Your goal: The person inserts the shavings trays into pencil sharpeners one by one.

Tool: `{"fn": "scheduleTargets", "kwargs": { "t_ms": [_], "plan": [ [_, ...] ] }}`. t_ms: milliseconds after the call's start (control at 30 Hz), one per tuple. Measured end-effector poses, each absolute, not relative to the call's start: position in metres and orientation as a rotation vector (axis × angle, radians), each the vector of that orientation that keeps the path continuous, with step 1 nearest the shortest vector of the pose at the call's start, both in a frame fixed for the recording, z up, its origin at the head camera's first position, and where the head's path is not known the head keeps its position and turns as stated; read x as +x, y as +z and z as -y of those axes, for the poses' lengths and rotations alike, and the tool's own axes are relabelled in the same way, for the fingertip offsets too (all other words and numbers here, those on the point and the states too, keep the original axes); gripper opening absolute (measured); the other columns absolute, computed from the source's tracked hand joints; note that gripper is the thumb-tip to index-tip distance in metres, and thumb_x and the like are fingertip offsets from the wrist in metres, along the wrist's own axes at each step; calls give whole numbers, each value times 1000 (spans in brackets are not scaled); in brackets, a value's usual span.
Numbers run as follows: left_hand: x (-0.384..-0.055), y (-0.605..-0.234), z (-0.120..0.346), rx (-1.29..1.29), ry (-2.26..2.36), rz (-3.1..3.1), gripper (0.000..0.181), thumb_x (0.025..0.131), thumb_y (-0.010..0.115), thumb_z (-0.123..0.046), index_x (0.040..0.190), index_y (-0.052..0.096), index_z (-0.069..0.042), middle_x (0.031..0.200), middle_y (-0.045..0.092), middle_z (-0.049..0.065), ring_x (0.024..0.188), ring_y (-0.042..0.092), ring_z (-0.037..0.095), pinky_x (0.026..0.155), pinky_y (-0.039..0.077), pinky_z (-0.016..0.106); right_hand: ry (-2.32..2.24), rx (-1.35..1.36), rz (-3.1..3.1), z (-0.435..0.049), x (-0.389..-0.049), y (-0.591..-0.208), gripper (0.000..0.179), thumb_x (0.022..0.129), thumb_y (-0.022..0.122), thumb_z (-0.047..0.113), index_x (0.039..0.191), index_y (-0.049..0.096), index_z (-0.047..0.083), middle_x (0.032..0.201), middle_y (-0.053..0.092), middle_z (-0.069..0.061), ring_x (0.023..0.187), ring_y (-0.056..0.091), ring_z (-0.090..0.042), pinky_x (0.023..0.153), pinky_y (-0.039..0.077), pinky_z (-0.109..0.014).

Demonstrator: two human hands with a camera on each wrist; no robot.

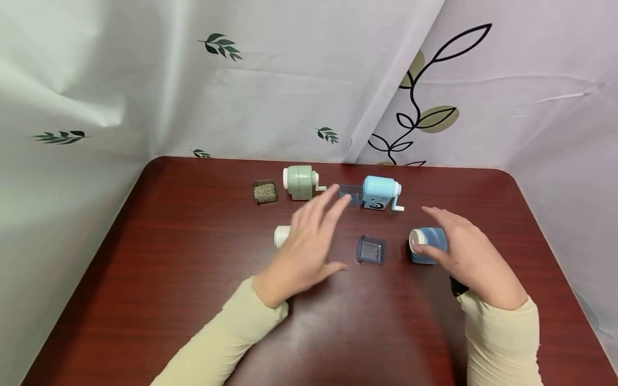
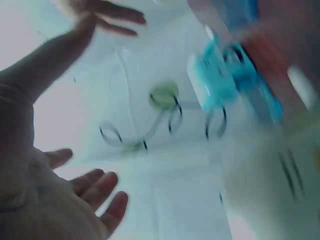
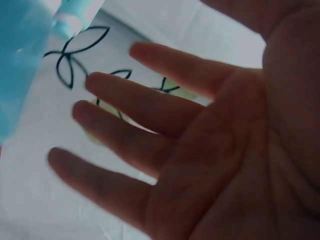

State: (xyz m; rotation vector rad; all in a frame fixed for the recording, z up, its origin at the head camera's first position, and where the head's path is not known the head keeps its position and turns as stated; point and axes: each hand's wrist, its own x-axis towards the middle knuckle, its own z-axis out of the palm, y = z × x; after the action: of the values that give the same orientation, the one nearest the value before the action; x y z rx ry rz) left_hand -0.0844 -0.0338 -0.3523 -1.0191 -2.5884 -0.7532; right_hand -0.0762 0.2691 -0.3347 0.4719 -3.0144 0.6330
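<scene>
My left hand (image 1: 306, 241) hovers over the middle of the table, thumb spread from straight fingers, with nothing in it. It partly covers a white round-ended object (image 1: 281, 236). My right hand (image 1: 470, 249), fingers extended, overlaps a blue crank pencil sharpener (image 1: 427, 254) with a white round end. In the right wrist view the fingers (image 3: 145, 102) are spread and hold nothing. Between the hands lies a dark see-through shavings drawer (image 1: 372, 250). Behind them stands a light blue pencil sharpener (image 1: 379, 192) with a panda picture and a crank, a clear drawer (image 1: 351, 196) at its left side.
At the back stands a green crank pencil sharpener (image 1: 300, 182). Left of it sits a small drawer (image 1: 265, 192) with shavings in it. White leaf-patterned sheeting (image 1: 270, 107) rises behind the dark red table (image 1: 159, 257) and along its sides.
</scene>
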Motion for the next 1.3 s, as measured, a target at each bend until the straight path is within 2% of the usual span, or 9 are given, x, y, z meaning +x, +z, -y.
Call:
{"fn": "scheduleTargets", "kwargs": {
  "t_ms": [200,400,633,867,1067,1300],
  "plan": [
    [-85,-366,-12,-1040,-589,2766,119,70,94,-32,157,20,0,162,23,21,142,35,34,112,35,47,623,495,3081,-280,-78,-338,76,77,88,22,140,53,-2,137,54,-29,126,49,-48,101,38,-61],
    [-93,-384,-36,-963,-351,3044,106,80,86,-38,157,24,2,161,29,17,145,34,30,113,35,43,620,461,3161,-283,-80,-340,74,75,88,21,139,56,1,138,55,-28,126,49,-48,99,41,-61],
    [-100,-401,-42,-901,-318,3154,100,83,84,-38,156,28,0,159,35,13,143,37,27,113,35,41,655,456,3206,-286,-85,-345,78,69,91,12,138,56,1,133,59,-26,114,56,-43,91,46,-56],
    [-103,-410,-43,-912,-303,3162,83,85,82,-33,151,42,-3,145,53,9,129,51,25,108,41,42,667,405,3265,-287,-89,-350,81,66,90,4,139,56,1,127,61,-26,105,57,-42,86,47,-56],
    [-107,-414,-43,-916,-271,3128,67,85,83,-31,140,55,-4,130,64,7,118,59,23,99,48,36,639,370,3246,-286,-90,-353,71,65,85,-4,131,60,-1,121,63,-26,103,58,-44,86,47,-60],
    [-112,-417,-40,-866,-428,3152,65,81,87,-31,134,60,-5,124,67,7,114,61,23,98,49,34,550,366,3245,-286,-91,-354,61,66,84,-3,124,64,-1,112,66,-26,94,60,-44,81,48,-60]
  ]
}}
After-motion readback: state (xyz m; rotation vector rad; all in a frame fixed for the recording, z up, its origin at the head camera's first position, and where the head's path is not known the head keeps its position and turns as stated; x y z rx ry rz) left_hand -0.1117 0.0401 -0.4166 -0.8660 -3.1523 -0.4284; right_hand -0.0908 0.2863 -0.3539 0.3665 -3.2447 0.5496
